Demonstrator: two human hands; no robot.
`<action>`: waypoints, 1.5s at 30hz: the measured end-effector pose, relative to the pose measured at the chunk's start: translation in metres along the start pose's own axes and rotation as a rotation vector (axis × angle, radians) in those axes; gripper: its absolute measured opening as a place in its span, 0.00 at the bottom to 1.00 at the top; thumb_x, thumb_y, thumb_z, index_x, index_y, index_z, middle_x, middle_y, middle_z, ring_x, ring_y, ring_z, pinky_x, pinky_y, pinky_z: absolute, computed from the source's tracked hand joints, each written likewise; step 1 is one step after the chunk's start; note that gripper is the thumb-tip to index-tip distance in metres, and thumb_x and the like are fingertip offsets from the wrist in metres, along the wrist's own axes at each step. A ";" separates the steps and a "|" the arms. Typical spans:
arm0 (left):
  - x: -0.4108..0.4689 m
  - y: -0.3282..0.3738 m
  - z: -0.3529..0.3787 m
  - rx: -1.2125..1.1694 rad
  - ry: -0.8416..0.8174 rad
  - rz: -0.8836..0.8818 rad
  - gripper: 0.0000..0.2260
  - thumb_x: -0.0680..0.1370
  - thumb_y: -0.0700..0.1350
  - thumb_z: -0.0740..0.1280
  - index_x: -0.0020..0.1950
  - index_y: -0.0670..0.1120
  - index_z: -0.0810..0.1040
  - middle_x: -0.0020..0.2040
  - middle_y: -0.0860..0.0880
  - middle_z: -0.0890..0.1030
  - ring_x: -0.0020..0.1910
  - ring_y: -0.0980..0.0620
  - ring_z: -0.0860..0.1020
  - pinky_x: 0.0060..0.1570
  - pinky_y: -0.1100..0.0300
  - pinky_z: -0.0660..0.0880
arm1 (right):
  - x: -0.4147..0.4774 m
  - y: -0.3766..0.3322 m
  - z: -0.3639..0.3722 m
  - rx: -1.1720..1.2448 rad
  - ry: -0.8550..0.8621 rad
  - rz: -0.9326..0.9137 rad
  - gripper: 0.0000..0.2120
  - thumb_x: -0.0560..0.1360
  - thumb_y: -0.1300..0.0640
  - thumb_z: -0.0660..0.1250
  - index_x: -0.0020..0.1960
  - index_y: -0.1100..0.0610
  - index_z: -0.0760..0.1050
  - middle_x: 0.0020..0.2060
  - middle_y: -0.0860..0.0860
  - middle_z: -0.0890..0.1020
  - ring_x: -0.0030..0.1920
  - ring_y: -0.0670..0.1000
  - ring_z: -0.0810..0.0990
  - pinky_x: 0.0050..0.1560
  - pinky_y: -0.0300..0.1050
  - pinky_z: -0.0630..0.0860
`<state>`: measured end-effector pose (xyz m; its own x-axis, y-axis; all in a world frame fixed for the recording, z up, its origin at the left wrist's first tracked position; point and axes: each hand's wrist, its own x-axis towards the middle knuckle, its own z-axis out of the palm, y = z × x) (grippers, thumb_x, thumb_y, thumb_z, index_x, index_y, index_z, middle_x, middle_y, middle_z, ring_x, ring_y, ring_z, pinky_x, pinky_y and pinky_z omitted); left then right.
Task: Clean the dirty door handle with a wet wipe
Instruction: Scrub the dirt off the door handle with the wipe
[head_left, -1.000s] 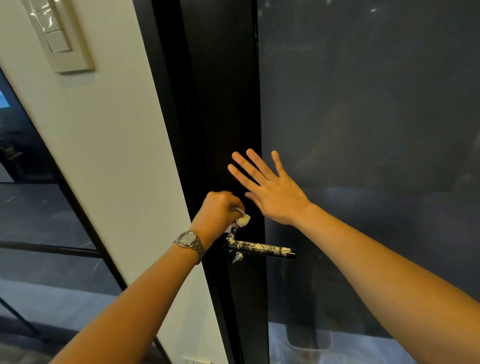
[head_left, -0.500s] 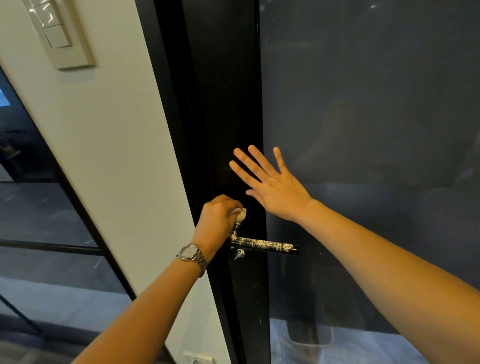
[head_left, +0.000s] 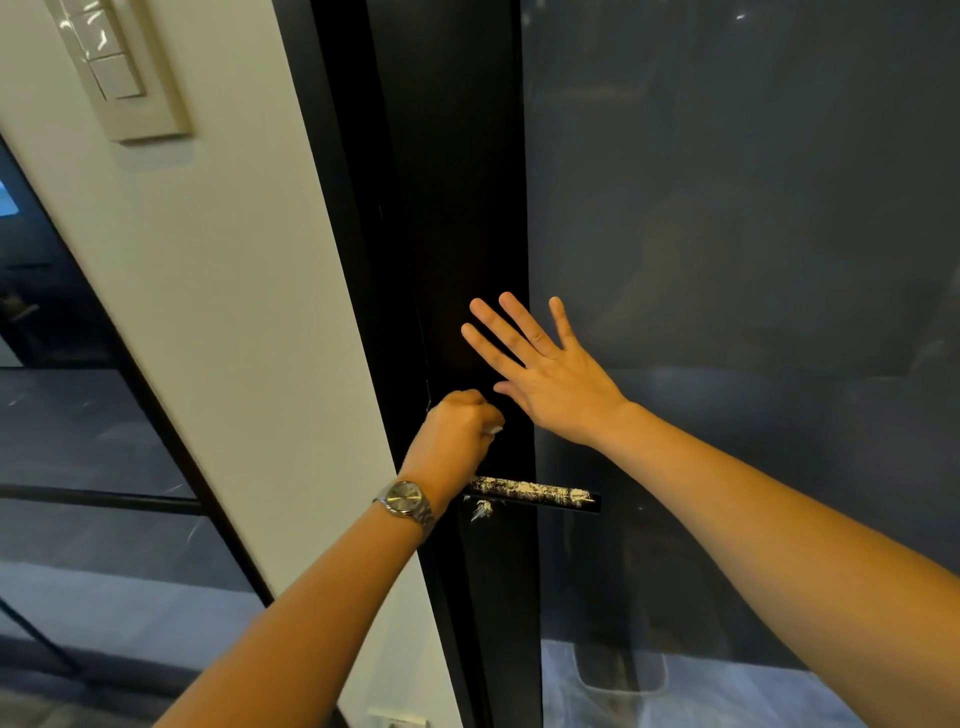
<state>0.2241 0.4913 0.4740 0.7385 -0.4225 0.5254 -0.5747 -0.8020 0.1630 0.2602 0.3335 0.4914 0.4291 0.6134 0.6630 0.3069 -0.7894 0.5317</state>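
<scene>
A black lever door handle (head_left: 540, 493) streaked with whitish dirt sticks out to the right from the black door frame (head_left: 467, 234). My left hand (head_left: 454, 441), with a watch on its wrist, is closed around a small white wet wipe (head_left: 493, 429) just above the handle's left end, which the wrist partly hides. My right hand (head_left: 540, 371) rests flat with fingers spread on the frame and the dark glass, above the handle.
A dirt smear (head_left: 480, 509) marks the frame under the handle. A white wall (head_left: 234, 312) with a switch panel (head_left: 122, 67) stands left of the door. Dark glass (head_left: 753, 260) fills the right side. Floor shows at bottom.
My left hand has shifted slightly with the wipe, which now shows less between the fingers, and the view has moved a little closer. My right hand stays flat on the door.
</scene>
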 end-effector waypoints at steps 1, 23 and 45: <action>0.002 0.003 0.003 -0.015 -0.016 0.011 0.07 0.74 0.37 0.66 0.51 0.40 0.81 0.50 0.43 0.80 0.51 0.47 0.78 0.50 0.60 0.74 | 0.000 0.000 0.000 0.000 0.000 -0.001 0.28 0.78 0.48 0.49 0.76 0.55 0.53 0.75 0.54 0.59 0.75 0.57 0.51 0.69 0.64 0.48; -0.034 -0.006 0.016 -0.365 0.277 -0.544 0.09 0.77 0.41 0.63 0.51 0.40 0.81 0.44 0.43 0.81 0.33 0.55 0.74 0.30 0.74 0.69 | -0.001 0.000 0.003 0.030 0.021 0.005 0.29 0.78 0.47 0.50 0.76 0.53 0.50 0.76 0.53 0.54 0.75 0.54 0.43 0.73 0.61 0.40; -0.042 -0.008 0.009 -0.333 0.257 -0.392 0.10 0.76 0.43 0.65 0.56 0.44 0.80 0.55 0.47 0.81 0.51 0.56 0.77 0.45 0.81 0.67 | -0.002 0.000 0.009 0.056 0.042 0.011 0.29 0.78 0.46 0.51 0.77 0.53 0.49 0.75 0.52 0.50 0.74 0.52 0.31 0.73 0.63 0.41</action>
<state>0.2007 0.5117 0.4435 0.8333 0.0296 0.5520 -0.3857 -0.6841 0.6190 0.2673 0.3326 0.4853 0.3969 0.6040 0.6911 0.3496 -0.7957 0.4946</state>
